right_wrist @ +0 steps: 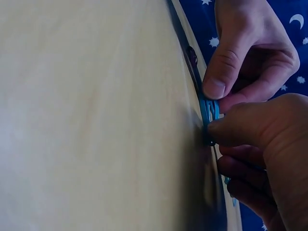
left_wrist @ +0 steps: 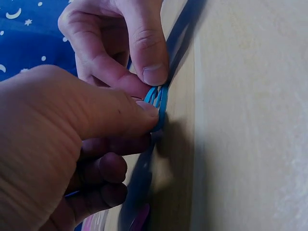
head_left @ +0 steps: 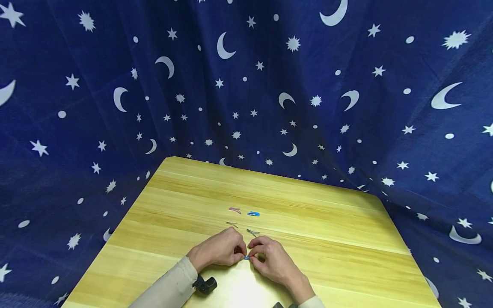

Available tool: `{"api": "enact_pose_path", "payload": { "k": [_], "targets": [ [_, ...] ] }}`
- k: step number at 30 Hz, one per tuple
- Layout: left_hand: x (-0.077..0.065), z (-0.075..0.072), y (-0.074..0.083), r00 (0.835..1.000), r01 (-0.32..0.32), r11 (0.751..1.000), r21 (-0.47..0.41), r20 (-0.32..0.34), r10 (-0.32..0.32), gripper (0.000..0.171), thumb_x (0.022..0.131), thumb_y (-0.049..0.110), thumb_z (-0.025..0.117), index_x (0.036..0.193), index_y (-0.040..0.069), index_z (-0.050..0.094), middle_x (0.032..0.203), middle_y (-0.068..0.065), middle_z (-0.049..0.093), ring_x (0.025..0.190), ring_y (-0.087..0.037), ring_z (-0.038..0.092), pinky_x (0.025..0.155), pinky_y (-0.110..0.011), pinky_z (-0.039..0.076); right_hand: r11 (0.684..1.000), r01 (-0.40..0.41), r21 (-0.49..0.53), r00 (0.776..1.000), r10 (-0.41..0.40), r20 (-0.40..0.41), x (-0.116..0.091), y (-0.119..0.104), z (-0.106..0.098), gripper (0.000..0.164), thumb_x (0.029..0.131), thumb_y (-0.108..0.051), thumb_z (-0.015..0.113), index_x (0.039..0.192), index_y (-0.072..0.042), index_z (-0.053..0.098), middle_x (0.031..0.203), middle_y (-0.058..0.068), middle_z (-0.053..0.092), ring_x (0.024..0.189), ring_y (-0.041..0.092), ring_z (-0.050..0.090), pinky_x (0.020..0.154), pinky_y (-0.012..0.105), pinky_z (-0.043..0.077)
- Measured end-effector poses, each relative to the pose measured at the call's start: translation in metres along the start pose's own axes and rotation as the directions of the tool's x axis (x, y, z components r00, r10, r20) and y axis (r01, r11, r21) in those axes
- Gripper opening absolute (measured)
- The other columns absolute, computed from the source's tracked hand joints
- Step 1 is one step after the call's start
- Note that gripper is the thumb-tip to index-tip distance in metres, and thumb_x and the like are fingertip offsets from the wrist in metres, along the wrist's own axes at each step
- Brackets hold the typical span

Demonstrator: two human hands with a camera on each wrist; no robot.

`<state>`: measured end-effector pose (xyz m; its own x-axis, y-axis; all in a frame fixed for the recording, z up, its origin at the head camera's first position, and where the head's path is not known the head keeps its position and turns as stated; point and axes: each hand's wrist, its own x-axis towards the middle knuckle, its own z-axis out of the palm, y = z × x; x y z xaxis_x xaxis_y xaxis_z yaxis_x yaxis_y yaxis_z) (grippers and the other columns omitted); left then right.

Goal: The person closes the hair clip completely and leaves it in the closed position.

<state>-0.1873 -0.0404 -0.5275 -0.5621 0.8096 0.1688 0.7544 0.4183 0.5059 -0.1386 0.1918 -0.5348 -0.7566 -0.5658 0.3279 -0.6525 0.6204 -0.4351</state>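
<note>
A small blue snap hair clip (head_left: pixel 246 258) is held low over the table between my two hands. My left hand (head_left: pixel 221 248) pinches one end of it between thumb and forefinger. The other end is pinched by my right hand (head_left: pixel 272 260) in the same way. In the left wrist view the blue hair clip (left_wrist: pixel 163 103) shows its slim curved strips, partly covered by both thumbs. From the right wrist, the hair clip (right_wrist: pixel 210 113) appears edge-on, close above the wood, with its ends hidden under the fingertips.
Beyond my hands on the wooden table (head_left: pixel 327 239) lie a pink hair clip (head_left: pixel 235 210), another blue hair clip (head_left: pixel 253 213), a brownish clip (head_left: pixel 232 224) and a grey-green clip (head_left: pixel 252 232). A dark blue curtain (head_left: pixel 246 85) with moons and stars surrounds the table.
</note>
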Motion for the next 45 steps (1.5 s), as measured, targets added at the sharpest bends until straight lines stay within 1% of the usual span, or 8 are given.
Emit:
{"api": "enact_pose_path", "payload": {
  "k": [9,18,24,30,35,39,42,45],
  "targets": [
    [-0.001,-0.002,-0.003,1.0,0.031,0.999,-0.023,-0.006,-0.031,0.01,0.095,0.01,0.082,0.096,0.018,0.088,0.087,0.014,0.077,0.077,0.01,0.06,0.073,-0.006,0.05,0.999,0.037,0.008,0.999,-0.036,-0.008,0.002,0.003,-0.002,0.013,0.089,-0.009,0.087,0.093,-0.019,0.082,0.112,-0.004,0.077,0.106,0.011,0.073,0.094,0.034,0.063],
    [-0.003,-0.006,-0.006,0.997,0.035,0.999,-0.027,-0.07,-0.037,0.007,0.096,0.014,0.083,0.098,0.018,0.087,0.088,0.015,0.077,0.079,0.008,0.06,0.078,-0.013,0.052,0.997,0.026,0.074,0.999,-0.024,-0.021,0.006,0.005,-0.005,0.015,0.09,-0.009,0.088,0.102,-0.016,0.082,0.109,-0.004,0.08,0.106,0.013,0.075,0.095,0.035,0.064],
    [-0.007,-0.011,-0.01,0.994,0.028,0.995,-0.092,-0.107,-0.038,0.008,0.096,0.01,0.08,0.099,0.014,0.085,0.084,0.012,0.075,0.071,0.006,0.059,0.068,-0.012,0.05,0.996,0.02,0.085,0.998,-0.015,-0.061,0.009,0.007,-0.007,0.021,0.089,-0.006,0.089,0.108,-0.012,0.082,0.108,-0.001,0.083,0.103,0.013,0.078,0.092,0.034,0.065],
    [-0.013,-0.023,-0.014,0.982,0.046,0.988,-0.147,-0.173,-0.071,0.018,0.096,0.006,0.08,0.114,0.007,0.084,0.102,-0.001,0.082,0.079,0.006,0.063,0.073,-0.015,0.057,0.999,0.016,0.047,0.993,-0.011,-0.12,0.019,0.01,-0.011,0.025,0.088,-0.01,0.091,0.112,-0.01,0.083,0.11,0.0,0.084,0.103,0.015,0.079,0.091,0.035,0.065],
    [-0.019,-0.032,-0.021,0.969,0.069,0.99,-0.119,-0.23,-0.095,0.025,0.096,0.009,0.081,0.121,0.004,0.082,0.11,-0.005,0.083,0.087,-0.002,0.07,0.079,-0.021,0.061,1.0,0.009,0.029,0.99,-0.005,-0.141,0.028,0.01,-0.013,0.026,0.09,-0.012,0.091,0.114,-0.009,0.083,0.112,0.0,0.084,0.105,0.016,0.079,0.092,0.037,0.065],
    [-0.024,-0.04,-0.026,0.957,0.095,0.989,-0.112,-0.263,-0.121,0.031,0.096,0.01,0.082,0.126,0.003,0.08,0.121,-0.008,0.082,0.097,-0.016,0.078,0.087,-0.03,0.065,1.0,0.01,0.021,0.99,-0.007,-0.142,0.035,0.009,-0.014,0.027,0.09,-0.013,0.09,0.116,-0.008,0.083,0.113,0.001,0.083,0.108,0.018,0.079,0.093,0.039,0.065],
    [-0.029,-0.044,-0.029,0.948,0.111,0.986,-0.128,-0.283,-0.144,0.035,0.097,0.01,0.082,0.13,0.003,0.078,0.126,-0.01,0.081,0.107,-0.024,0.08,0.093,-0.037,0.066,1.0,0.005,0.018,0.99,-0.002,-0.144,0.041,0.008,-0.014,0.028,0.09,-0.013,0.091,0.117,-0.007,0.082,0.115,0.002,0.083,0.11,0.019,0.079,0.095,0.04,0.065],
    [-0.03,-0.048,-0.031,0.94,0.121,0.984,-0.128,-0.305,-0.155,0.037,0.096,0.009,0.083,0.132,0.002,0.077,0.128,-0.011,0.08,0.114,-0.027,0.079,0.098,-0.041,0.065,1.0,-0.005,0.026,0.989,0.008,-0.145,0.048,0.008,-0.013,0.029,0.091,-0.012,0.09,0.118,-0.006,0.082,0.116,0.003,0.083,0.113,0.021,0.078,0.097,0.041,0.064]
  ]
}}
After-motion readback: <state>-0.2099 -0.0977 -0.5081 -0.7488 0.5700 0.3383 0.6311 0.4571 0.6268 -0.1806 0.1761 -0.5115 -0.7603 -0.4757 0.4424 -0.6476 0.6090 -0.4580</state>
